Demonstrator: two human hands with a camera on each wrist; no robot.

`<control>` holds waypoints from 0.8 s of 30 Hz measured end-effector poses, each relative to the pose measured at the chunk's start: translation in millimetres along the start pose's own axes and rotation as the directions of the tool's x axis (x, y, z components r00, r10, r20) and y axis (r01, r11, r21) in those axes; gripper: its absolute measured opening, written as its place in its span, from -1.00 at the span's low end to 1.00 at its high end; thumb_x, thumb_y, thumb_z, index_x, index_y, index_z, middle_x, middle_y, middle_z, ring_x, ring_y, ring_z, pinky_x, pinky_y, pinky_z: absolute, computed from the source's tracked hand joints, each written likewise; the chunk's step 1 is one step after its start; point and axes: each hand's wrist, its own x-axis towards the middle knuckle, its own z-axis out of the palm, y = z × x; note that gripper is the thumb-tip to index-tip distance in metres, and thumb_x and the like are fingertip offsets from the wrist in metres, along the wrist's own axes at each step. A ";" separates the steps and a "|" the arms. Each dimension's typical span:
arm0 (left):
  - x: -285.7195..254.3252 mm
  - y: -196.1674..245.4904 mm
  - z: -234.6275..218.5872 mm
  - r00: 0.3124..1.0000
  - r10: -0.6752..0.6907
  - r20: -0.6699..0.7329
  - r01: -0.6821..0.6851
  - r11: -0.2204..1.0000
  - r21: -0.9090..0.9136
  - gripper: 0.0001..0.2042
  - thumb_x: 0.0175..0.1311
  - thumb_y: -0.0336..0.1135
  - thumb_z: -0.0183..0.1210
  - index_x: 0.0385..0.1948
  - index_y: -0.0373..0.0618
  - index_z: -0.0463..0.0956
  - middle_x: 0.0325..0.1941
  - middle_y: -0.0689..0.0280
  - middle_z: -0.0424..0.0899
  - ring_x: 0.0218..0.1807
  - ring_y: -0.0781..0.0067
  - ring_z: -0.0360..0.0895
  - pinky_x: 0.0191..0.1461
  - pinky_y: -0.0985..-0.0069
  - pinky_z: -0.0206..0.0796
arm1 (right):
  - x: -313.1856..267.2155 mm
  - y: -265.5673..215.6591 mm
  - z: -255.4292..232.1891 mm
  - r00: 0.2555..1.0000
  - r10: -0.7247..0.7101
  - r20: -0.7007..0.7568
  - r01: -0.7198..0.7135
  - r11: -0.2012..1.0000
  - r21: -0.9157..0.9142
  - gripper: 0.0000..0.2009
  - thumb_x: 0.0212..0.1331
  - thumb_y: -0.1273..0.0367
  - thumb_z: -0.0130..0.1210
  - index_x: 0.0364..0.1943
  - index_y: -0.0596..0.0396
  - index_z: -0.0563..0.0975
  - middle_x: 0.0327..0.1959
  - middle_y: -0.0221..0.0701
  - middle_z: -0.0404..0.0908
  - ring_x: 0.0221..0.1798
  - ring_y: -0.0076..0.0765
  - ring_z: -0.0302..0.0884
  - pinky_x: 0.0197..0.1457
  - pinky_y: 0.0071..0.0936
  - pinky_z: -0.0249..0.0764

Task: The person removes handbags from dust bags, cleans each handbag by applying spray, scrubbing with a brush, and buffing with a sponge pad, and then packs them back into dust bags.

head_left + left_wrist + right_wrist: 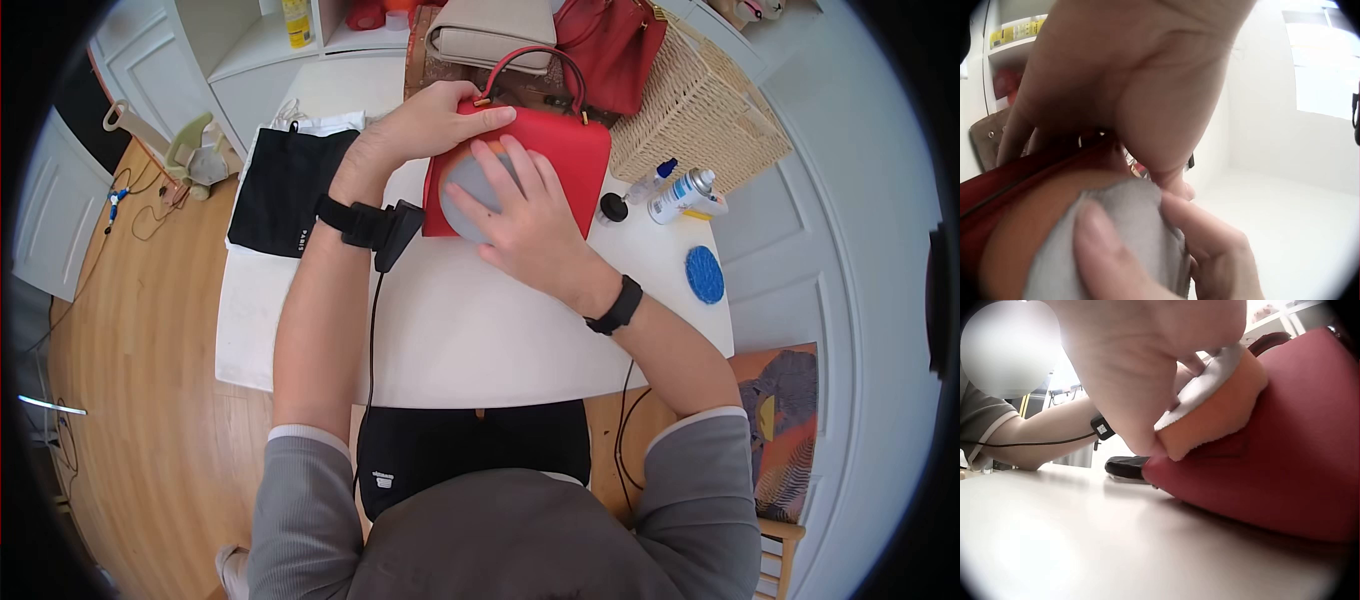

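A red handbag (582, 165) stands tilted on the white table, its top handle (540, 52) raised. My left hand (432, 122) holds its upper left edge, with the thumb over the front and the fingers behind. In the head view my right hand (538, 228) grips a round sponge pad (466, 200) by its grey back, the fingers spread across it. The pad's orange side (1219, 419) lies against the bag's front panel in the right wrist view. Close up in the left wrist view, my right fingers pinch the grey cloth-like backing (1132, 215).
Behind stand a beige bag (490, 30), another red bag (625, 60) and a wicker basket (690, 110). At right are a spray can (678, 198), a small clear bottle (650, 182), a black round-topped item (613, 207) and a blue scrubbing pad (704, 275). A black cloth pouch (285, 190) lies left.
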 end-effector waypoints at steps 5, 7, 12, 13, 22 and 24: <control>10.5 -16.4 2.7 0.993 0.094 -0.067 -0.097 0.994 -0.046 -0.28 0.47 0.34 0.17 0.00 -0.37 0.66 -0.29 0.07 0.75 -0.19 0.28 0.68 -0.05 0.30 0.55 | -36.4 6.1 -18.0 0.984 -0.057 0.170 0.050 0.998 0.043 -0.38 -0.14 0.25 0.46 0.16 0.02 0.66 0.43 0.04 0.44 0.48 0.32 0.32 0.47 0.09 0.32; 12.2 -19.1 4.6 0.992 0.100 -0.074 -0.104 0.993 -0.051 -0.28 0.50 0.34 0.12 -0.01 -0.37 0.67 -0.30 0.08 0.75 -0.20 0.27 0.68 -0.04 0.29 0.55 | -55.9 8.8 -26.2 0.968 -0.072 0.242 0.065 0.997 0.036 -0.39 -0.13 0.26 0.45 0.16 0.02 0.66 0.44 0.02 0.43 0.49 0.31 0.32 0.48 0.08 0.32; 18.5 -27.4 7.6 0.993 0.044 -0.109 -0.051 0.996 -0.069 -0.21 0.58 0.39 -0.07 0.02 -0.40 0.67 -0.20 0.03 0.77 -0.11 0.20 0.70 0.09 0.26 0.53 | -68.9 19.6 -56.3 0.930 -0.044 0.366 -0.013 0.988 0.151 -0.30 -0.25 0.22 0.48 0.18 0.01 0.65 0.49 0.03 0.37 0.51 0.32 0.28 0.48 0.14 0.29; 17.9 -26.8 8.8 0.986 0.069 -0.149 -0.081 0.994 -0.076 -0.18 0.59 0.40 -0.13 0.06 -0.41 0.65 -0.14 -0.01 0.78 -0.04 0.18 0.69 0.16 0.26 0.51 | -61.9 20.7 -61.9 0.929 -0.036 0.368 -0.021 0.988 0.151 -0.30 -0.25 0.22 0.48 0.18 0.01 0.65 0.49 0.03 0.37 0.51 0.32 0.28 0.48 0.14 0.29; 8.9 -12.2 3.7 0.995 0.038 -0.095 -0.052 0.987 -0.149 -0.27 0.60 0.31 -0.01 0.02 -0.40 0.67 -0.21 0.11 0.80 -0.12 0.37 0.65 0.04 0.35 0.54 | 14.7 62.4 -19.9 0.980 0.099 -0.173 -0.097 0.995 0.021 -0.25 -0.32 0.22 0.52 0.21 -0.11 0.66 0.48 -0.02 0.36 0.42 0.25 0.33 0.32 0.12 0.36; 8.9 -12.4 3.6 0.994 0.091 -0.052 -0.094 0.994 -0.048 -0.36 0.53 0.22 0.18 -0.02 -0.40 0.67 -0.30 0.15 0.79 -0.25 0.41 0.65 -0.12 0.39 0.54 | 4.3 60.1 -12.5 0.979 0.123 -0.161 -0.120 0.992 0.029 -0.26 -0.29 0.24 0.51 0.22 -0.10 0.65 0.46 -0.02 0.37 0.41 0.27 0.32 0.32 0.12 0.35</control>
